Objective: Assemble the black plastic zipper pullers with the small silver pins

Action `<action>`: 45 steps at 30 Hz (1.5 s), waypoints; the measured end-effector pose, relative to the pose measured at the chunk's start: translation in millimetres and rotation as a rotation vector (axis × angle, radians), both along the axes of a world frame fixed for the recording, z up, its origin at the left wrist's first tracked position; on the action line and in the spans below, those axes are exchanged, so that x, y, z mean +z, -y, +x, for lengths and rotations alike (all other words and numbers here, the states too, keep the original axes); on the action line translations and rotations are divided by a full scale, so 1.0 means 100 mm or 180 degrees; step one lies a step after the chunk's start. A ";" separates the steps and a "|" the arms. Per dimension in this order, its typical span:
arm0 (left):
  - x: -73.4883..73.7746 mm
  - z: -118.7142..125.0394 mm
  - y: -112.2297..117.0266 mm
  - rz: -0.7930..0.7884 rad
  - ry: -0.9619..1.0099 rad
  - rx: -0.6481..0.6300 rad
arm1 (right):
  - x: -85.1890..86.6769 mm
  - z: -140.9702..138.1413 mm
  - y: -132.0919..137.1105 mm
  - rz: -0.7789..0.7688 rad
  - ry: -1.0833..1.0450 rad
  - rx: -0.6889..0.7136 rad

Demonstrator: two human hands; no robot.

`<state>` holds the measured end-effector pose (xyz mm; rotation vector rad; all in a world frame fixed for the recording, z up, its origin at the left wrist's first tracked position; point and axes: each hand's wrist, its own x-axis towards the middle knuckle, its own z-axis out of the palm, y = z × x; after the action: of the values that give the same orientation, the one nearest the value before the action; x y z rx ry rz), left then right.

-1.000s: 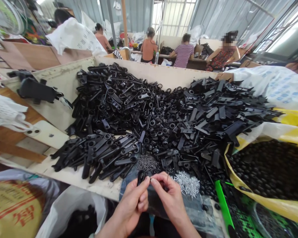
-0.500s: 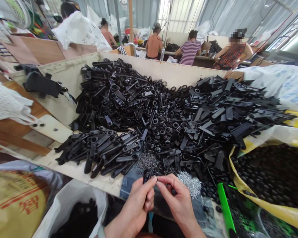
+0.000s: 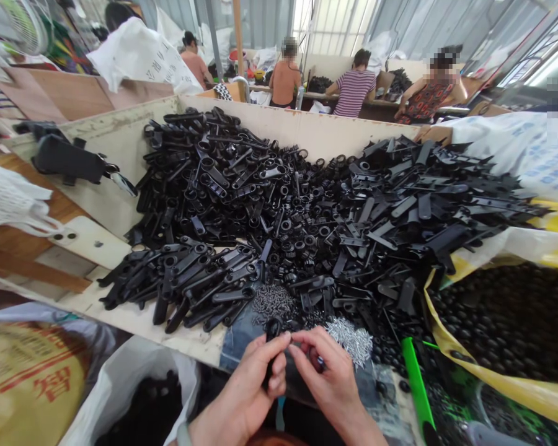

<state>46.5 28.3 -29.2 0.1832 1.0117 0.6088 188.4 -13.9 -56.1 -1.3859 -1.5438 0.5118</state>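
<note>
My left hand [image 3: 253, 387] is closed around a black plastic lever part [image 3: 272, 328], whose ringed end sticks up above my fingers. My right hand [image 3: 328, 371] pinches at that ringed end, thumb and forefinger together; what it pinches is too small to name, and a small dark piece shows in its palm. Both hands hover at the near edge of the table, just in front of a small heap of dark screws [image 3: 272, 302] and a heap of shiny pins [image 3: 351, 334]. Beyond them spreads a large pile of black plastic parts [image 3: 307, 210].
A low board wall [image 3: 121, 148] bounds the table at the back and left. A yellow sack of small black pieces [image 3: 506, 322] stands right; a green tool [image 3: 416, 384] lies by it. Bags sit at lower left. Several people work at far tables.
The view shifted slightly. My hands stay together on the black part, with the right fingers curled a little tighter around the ringed end.
</note>
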 end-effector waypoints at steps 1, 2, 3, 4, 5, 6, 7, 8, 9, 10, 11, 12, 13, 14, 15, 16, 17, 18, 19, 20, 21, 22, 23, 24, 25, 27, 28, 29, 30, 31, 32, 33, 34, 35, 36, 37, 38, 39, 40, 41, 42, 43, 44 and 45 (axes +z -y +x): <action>-0.02 -0.01 0.00 -0.0001 0.0013 -0.0011 | 0.00 0.00 0.00 0.0029 0.0033 0.0025; -0.03 -0.01 -0.01 0.0006 0.0019 -0.0023 | 0.00 0.00 0.00 0.0042 0.0039 0.0038; -0.04 -0.01 -0.01 0.0013 0.0028 -0.0039 | 0.00 0.00 0.00 0.0034 0.0022 0.0040; -0.05 -0.01 -0.01 0.0021 0.0037 -0.0055 | 0.00 0.00 0.00 0.0014 -0.0015 0.0034; -0.04 -0.01 -0.01 0.0029 0.0046 -0.0066 | -0.01 0.00 0.01 -0.0015 -0.0066 0.0024; -0.03 -0.01 -0.01 0.0035 0.0047 -0.0080 | -0.01 0.00 0.01 -0.0046 -0.0129 0.0007; -0.01 -0.02 -0.01 0.0042 0.0044 -0.0110 | -0.01 0.00 0.01 -0.0082 -0.0193 -0.0014; 0.02 -0.03 -0.01 0.0065 0.0039 -0.0167 | -0.01 0.00 0.01 -0.0115 -0.0256 -0.0043; 0.05 -0.04 0.00 0.0118 0.0029 -0.0255 | 0.00 0.01 0.01 -0.0147 -0.0313 -0.0072; 0.09 -0.07 0.00 0.0197 0.0010 -0.0378 | 0.00 0.01 0.02 -0.0175 -0.0365 -0.0109; 0.13 -0.09 0.01 0.0299 -0.0015 -0.0528 | 0.00 0.02 0.02 -0.0205 -0.0402 -0.0136; 0.16 -0.13 0.02 0.0415 -0.0040 -0.0680 | 0.01 0.02 0.02 -0.0227 -0.0421 -0.0148; 0.18 -0.16 0.02 0.0527 -0.0080 -0.0816 | 0.02 0.03 0.03 -0.0251 -0.0420 -0.0136; 0.19 -0.20 0.03 0.0627 -0.0142 -0.0934 | 0.02 0.03 0.03 -0.0270 -0.0400 -0.0092; 0.19 -0.23 0.04 0.0698 -0.0213 -0.1024 | 0.03 0.04 0.03 -0.0287 -0.0358 -0.0026; 0.19 -0.26 0.05 0.0735 -0.0280 -0.1089 | 0.03 0.04 0.03 -0.0293 -0.0300 0.0053; 0.17 -0.28 0.05 0.0744 -0.0344 -0.1122 | 0.03 0.04 0.03 -0.0285 -0.0232 0.0135; 0.16 -0.30 0.06 0.0724 -0.0405 -0.1133 | 0.03 0.03 0.02 -0.0265 -0.0163 0.0209; 0.14 -0.31 0.07 0.0699 -0.0454 -0.1133 | 0.03 0.03 0.02 -0.0244 -0.0095 0.0277; 0.13 -0.32 0.07 0.0678 -0.0492 -0.1128 | 0.03 0.02 0.01 -0.0223 -0.0028 0.0341; 0.13 -0.32 0.08 0.0679 -0.0533 -0.1129 | 0.02 0.02 0.00 -0.0214 0.0033 0.0401; 0.13 -0.32 0.08 0.0713 -0.0578 -0.1147 | 0.03 0.01 -0.01 -0.0220 0.0086 0.0457; 0.13 -0.32 0.08 0.0766 -0.0638 -0.1170 | 0.04 0.01 -0.02 -0.0245 0.0134 0.0508; 0.13 -0.32 0.08 0.0840 -0.0701 -0.1204 | 0.05 0.01 -0.03 -0.0297 0.0170 0.0542; 0.13 -0.32 0.08 0.0926 -0.0782 -0.1238 | 0.07 0.01 -0.04 -0.0373 0.0185 0.0558; 0.09 -0.31 0.08 0.1109 -0.0984 -0.1286 | 0.11 0.00 -0.05 -0.0592 0.0150 0.0552; 0.05 -0.32 0.08 0.1195 -0.1067 -0.1287 | 0.13 0.00 -0.05 -0.0708 0.0110 0.0532; 0.01 -0.32 0.09 0.1269 -0.1121 -0.1271 | 0.14 0.00 -0.05 -0.0817 0.0065 0.0510; -0.04 -0.33 0.09 0.1325 -0.1145 -0.1231 | 0.15 -0.01 -0.05 -0.0906 0.0024 0.0482; -0.10 -0.34 0.10 0.1355 -0.1145 -0.1174 | 0.16 -0.01 -0.05 -0.0965 0.0000 0.0460; -0.14 -0.35 0.11 0.1370 -0.1124 -0.1108 | 0.16 -0.02 -0.05 -0.0991 -0.0008 0.0437; -0.18 -0.35 0.12 0.1365 -0.1099 -0.1041 | 0.16 -0.02 -0.04 -0.0982 -0.0002 0.0424; -0.21 -0.36 0.13 0.1348 -0.1079 -0.0972 | 0.16 -0.02 -0.04 -0.0942 0.0013 0.0418; -0.22 -0.36 0.14 0.1340 -0.1055 -0.0915 | 0.17 -0.03 -0.03 -0.0885 0.0037 0.0422; -0.21 -0.36 0.14 0.1347 -0.1032 -0.0878 | 0.18 -0.03 -0.03 -0.0823 0.0068 0.0437; -0.19 -0.36 0.14 0.1377 -0.1025 -0.0873 | 0.19 -0.03 -0.02 -0.0767 0.0112 0.0471; -0.17 -0.36 0.13 0.1441 -0.1039 -0.0909 | 0.21 -0.03 -0.02 -0.0717 0.0176 0.0510; -0.14 -0.36 0.12 0.1539 -0.1068 -0.0994 | 0.23 -0.03 -0.02 -0.0669 0.0265 0.0558; -0.12 -0.36 0.11 0.1659 -0.1109 -0.1124 | 0.24 -0.03 -0.02 -0.0622 0.0382 0.0601; -0.11 -0.37 0.10 0.1782 -0.1159 -0.1275 | 0.25 -0.03 -0.02 -0.0562 0.0520 0.0638; -0.11 -0.37 0.09 0.1896 -0.1204 -0.1426 | 0.26 -0.02 -0.02 -0.0500 0.0669 0.0664; -0.12 -0.37 0.09 0.1993 -0.1227 -0.1565 | 0.26 -0.02 -0.02 -0.0445 0.0813 0.0682; -0.13 -0.38 0.08 0.2066 -0.1229 -0.1671 | 0.26 -0.01 -0.02 -0.0393 0.0941 0.0688; -0.15 -0.39 0.08 0.2115 -0.1214 -0.1731 | 0.25 -0.01 -0.02 -0.0346 0.1048 0.0695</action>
<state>7.9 20.2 -44.4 1.1576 1.0309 0.3916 187.4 -12.1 -30.6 -1.4449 -1.9738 0.5243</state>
